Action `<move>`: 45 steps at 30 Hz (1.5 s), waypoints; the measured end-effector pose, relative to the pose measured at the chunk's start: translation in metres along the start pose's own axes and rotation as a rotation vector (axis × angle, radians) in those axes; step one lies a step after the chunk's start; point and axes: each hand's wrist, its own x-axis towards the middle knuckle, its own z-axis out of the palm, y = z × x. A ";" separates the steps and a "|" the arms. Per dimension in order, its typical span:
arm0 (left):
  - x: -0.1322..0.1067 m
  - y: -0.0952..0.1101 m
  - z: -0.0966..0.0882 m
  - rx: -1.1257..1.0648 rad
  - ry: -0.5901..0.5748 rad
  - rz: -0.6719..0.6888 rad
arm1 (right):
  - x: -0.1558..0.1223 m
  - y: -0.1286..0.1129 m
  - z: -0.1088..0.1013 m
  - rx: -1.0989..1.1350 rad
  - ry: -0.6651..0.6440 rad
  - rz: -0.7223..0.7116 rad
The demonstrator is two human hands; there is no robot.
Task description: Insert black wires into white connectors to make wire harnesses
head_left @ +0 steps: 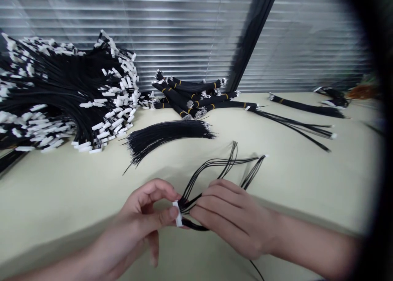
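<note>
Between thumb and fingers, my left hand (147,217) pinches a small white connector (177,213) at the front middle of the table. Several thin black wires (201,168) run out of the connector's right side; some loop up and away, and their far ends lie near a tiny white tip. My right hand (230,215) is closed around the black wires just right of the connector. Its fingertips are partly hidden, so which wires they pinch does not show. One loose black wire hangs below the right hand.
A loose bundle of black wires (172,138) lies just beyond my hands. Behind it are yellow-banded wire bundles (196,95). A large heap of black cables with white connectors (67,93) fills the left. More cables (297,125) lie at right, before window blinds (184,35).
</note>
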 end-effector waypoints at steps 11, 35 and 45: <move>0.000 0.002 0.002 0.029 0.014 -0.007 | 0.003 0.000 0.002 -0.020 0.031 -0.036; 0.003 -0.002 0.002 0.056 0.053 0.012 | 0.003 0.007 0.009 0.157 -0.019 0.019; -0.001 0.002 0.002 -0.015 0.087 -0.011 | -0.027 0.086 -0.002 0.747 0.491 1.087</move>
